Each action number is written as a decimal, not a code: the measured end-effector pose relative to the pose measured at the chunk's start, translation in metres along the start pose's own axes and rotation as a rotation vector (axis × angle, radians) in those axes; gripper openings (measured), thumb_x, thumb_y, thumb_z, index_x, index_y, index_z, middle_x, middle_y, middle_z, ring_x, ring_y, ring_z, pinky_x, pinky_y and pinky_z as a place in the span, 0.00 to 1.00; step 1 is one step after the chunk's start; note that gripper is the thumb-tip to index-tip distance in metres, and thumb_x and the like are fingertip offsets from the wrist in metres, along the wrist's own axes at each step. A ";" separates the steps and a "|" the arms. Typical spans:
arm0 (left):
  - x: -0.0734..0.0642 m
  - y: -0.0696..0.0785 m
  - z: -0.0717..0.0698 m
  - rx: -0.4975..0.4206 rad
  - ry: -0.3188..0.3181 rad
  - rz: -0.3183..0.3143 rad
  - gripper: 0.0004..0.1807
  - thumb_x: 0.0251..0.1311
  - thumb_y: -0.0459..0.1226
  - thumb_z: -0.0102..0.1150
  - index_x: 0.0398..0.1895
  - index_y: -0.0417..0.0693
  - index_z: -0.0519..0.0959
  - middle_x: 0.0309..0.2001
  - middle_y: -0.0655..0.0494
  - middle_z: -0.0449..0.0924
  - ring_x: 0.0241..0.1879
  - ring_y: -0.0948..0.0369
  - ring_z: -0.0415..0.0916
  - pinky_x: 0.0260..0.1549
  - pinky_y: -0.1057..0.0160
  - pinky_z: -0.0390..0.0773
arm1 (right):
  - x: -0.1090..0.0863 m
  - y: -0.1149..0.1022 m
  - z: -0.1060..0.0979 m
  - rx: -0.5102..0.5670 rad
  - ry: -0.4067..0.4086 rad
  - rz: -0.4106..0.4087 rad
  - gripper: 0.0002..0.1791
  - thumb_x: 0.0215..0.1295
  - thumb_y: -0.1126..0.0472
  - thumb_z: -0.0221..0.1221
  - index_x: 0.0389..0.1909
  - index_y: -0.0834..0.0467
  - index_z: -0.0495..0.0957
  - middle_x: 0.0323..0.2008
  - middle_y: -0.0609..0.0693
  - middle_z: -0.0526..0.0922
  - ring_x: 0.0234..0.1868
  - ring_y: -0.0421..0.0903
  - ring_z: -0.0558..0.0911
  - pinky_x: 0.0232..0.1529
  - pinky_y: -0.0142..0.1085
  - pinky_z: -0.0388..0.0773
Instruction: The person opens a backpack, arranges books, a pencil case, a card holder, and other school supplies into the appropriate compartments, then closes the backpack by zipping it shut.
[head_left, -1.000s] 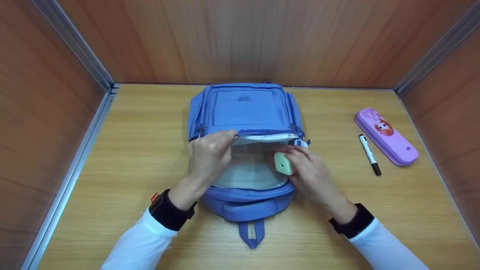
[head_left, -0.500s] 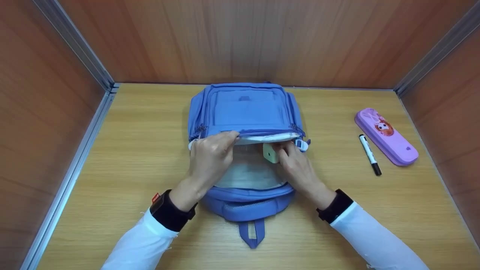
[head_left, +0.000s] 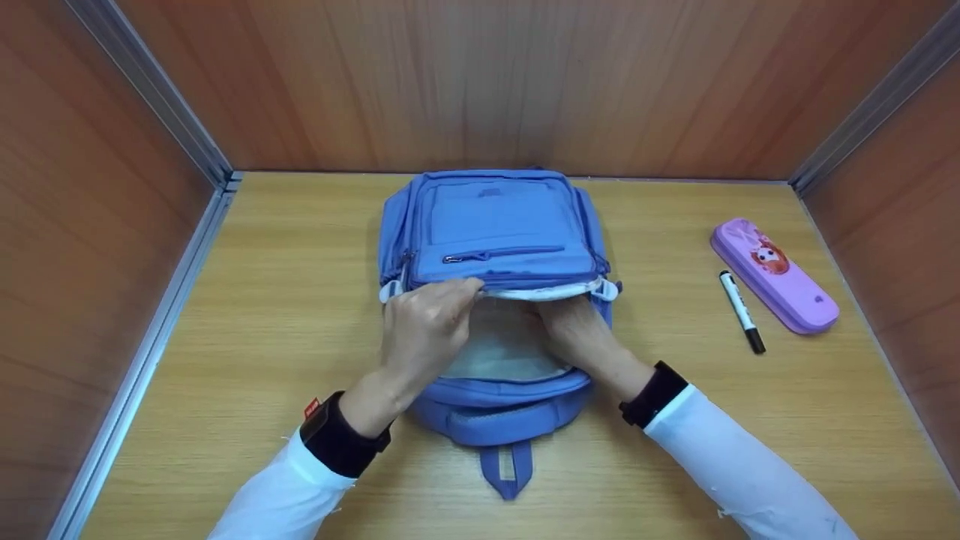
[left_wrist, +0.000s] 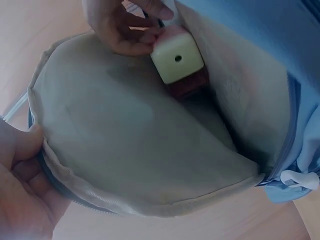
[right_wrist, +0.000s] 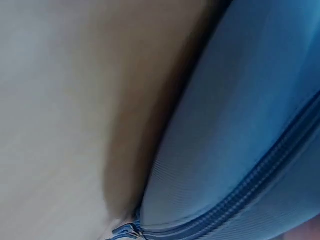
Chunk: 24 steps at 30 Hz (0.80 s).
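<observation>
A blue backpack (head_left: 499, 217) lies on the table, its main compartment gaping toward the person. My left hand (head_left: 429, 319) pinches the upper edge of the opening; in the left wrist view, thumb and fingers close over its zippered rim. My right hand (head_left: 577, 330) reaches into the compartment, fingers hidden under the flap in the head view. Seen from the left wrist, that hand (left_wrist: 122, 30) grips a pale green rounded block (left_wrist: 177, 57) with a small dark hole in its end. A dark red part shows below the block, against the grey lining (left_wrist: 115, 125).
To the right lie a purple pencil case (head_left: 776, 277) with a cartoon picture and a white marker (head_left: 741, 311) with a black cap. Wooden panels (head_left: 510, 82) close off the back and both sides. The right wrist view shows the backpack's outer side and zipper (right_wrist: 250, 175).
My right hand has moved left and deeper into the backpack with the pale green block, which is now out of sight in the head view. The flap under my left hand has come down slightly.
</observation>
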<state>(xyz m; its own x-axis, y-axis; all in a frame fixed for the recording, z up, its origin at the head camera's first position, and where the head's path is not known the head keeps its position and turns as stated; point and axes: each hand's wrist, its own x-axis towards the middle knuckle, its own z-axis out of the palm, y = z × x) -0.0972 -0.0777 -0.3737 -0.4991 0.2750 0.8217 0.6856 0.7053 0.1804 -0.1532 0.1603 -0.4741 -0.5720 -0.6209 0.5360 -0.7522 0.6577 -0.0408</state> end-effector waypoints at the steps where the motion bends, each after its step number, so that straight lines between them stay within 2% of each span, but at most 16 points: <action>1: -0.001 0.001 0.001 -0.005 -0.002 0.007 0.05 0.68 0.32 0.63 0.36 0.43 0.86 0.25 0.52 0.85 0.13 0.60 0.71 0.09 0.66 0.69 | 0.000 0.002 0.001 0.011 -0.019 0.011 0.28 0.69 0.65 0.63 0.66 0.68 0.68 0.57 0.66 0.74 0.59 0.59 0.76 0.62 0.51 0.75; 5: -0.007 0.003 0.003 -0.021 -0.014 0.018 0.03 0.66 0.30 0.63 0.37 0.43 0.86 0.26 0.52 0.86 0.13 0.61 0.71 0.10 0.67 0.69 | 0.000 0.009 0.002 0.060 -0.109 0.037 0.31 0.69 0.56 0.63 0.66 0.66 0.66 0.59 0.64 0.71 0.62 0.57 0.69 0.67 0.52 0.66; 9: -0.011 0.003 0.004 -0.019 -0.017 0.015 0.06 0.61 0.26 0.66 0.37 0.44 0.86 0.27 0.52 0.86 0.16 0.59 0.76 0.12 0.65 0.75 | -0.003 0.013 -0.001 0.110 -0.182 0.070 0.30 0.69 0.52 0.62 0.64 0.65 0.67 0.58 0.62 0.71 0.60 0.56 0.69 0.66 0.52 0.65; 13: -0.012 0.002 0.006 -0.018 -0.008 0.013 0.07 0.58 0.26 0.68 0.37 0.44 0.87 0.28 0.53 0.87 0.21 0.57 0.82 0.15 0.63 0.79 | -0.007 0.014 -0.013 0.155 -0.214 0.104 0.30 0.72 0.52 0.62 0.66 0.64 0.67 0.60 0.60 0.71 0.64 0.53 0.69 0.69 0.50 0.65; 16: -0.013 0.001 0.006 -0.018 -0.008 0.010 0.07 0.57 0.26 0.70 0.36 0.43 0.88 0.28 0.53 0.87 0.23 0.56 0.84 0.17 0.63 0.81 | -0.013 0.014 -0.024 0.169 -0.189 0.066 0.26 0.73 0.55 0.61 0.66 0.63 0.72 0.62 0.59 0.74 0.65 0.53 0.71 0.69 0.50 0.68; 19: -0.015 0.000 0.005 -0.024 -0.017 -0.001 0.05 0.57 0.27 0.70 0.36 0.42 0.88 0.29 0.52 0.88 0.25 0.55 0.85 0.20 0.62 0.83 | -0.020 0.016 -0.034 0.149 -0.116 -0.016 0.19 0.72 0.59 0.61 0.59 0.63 0.79 0.58 0.59 0.80 0.62 0.55 0.77 0.64 0.52 0.74; 24: -0.023 0.002 0.006 -0.034 -0.054 -0.017 0.06 0.56 0.26 0.70 0.36 0.41 0.88 0.30 0.50 0.88 0.26 0.55 0.86 0.22 0.62 0.85 | -0.043 0.034 -0.048 0.090 0.077 -0.099 0.11 0.64 0.66 0.63 0.46 0.64 0.83 0.42 0.57 0.85 0.40 0.53 0.83 0.40 0.46 0.82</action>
<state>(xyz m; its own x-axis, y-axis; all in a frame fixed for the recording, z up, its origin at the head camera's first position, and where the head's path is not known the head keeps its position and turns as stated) -0.0877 -0.0792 -0.3949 -0.5385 0.2988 0.7879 0.6940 0.6876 0.2135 -0.1385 0.2297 -0.4577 -0.4696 -0.6440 0.6039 -0.8317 0.5522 -0.0580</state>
